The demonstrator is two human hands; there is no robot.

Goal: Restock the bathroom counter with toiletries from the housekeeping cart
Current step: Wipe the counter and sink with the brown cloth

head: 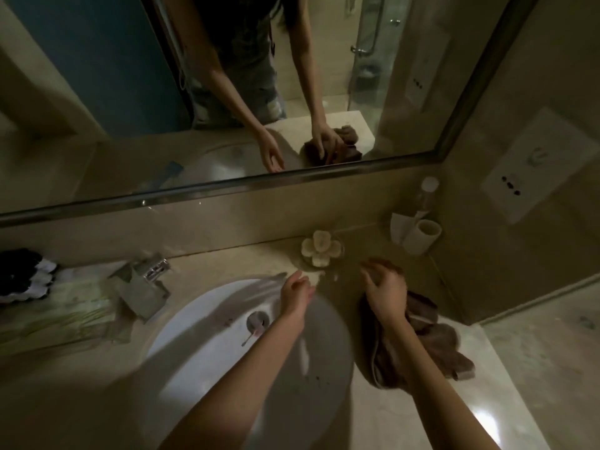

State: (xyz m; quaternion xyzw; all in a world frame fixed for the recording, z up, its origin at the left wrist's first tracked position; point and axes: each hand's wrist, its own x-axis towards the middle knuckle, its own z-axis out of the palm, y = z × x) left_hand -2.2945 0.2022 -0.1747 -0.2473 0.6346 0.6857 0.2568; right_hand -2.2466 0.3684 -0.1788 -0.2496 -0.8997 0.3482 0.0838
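Observation:
My right hand (384, 287) lies on a crumpled brown cloth (431, 345) on the counter to the right of the sink, fingers curled over its far end. My left hand (297, 292) hovers above the sink's far rim, fingers loosely curled and holding nothing. Just beyond both hands sits a flower-shaped cream soap dish (321, 248). In the back right corner stand two pale cups (418, 233) and a small clear bottle with a white cap (428, 190).
The white oval sink (201, 323) with its drain fills the middle. A chrome tap (152, 274) stands at its left. Folded greenish towels (58, 316) and a black-and-white item (26, 277) lie at the far left. A mirror (227, 92) spans the wall, and a wall socket (532, 170) is at right.

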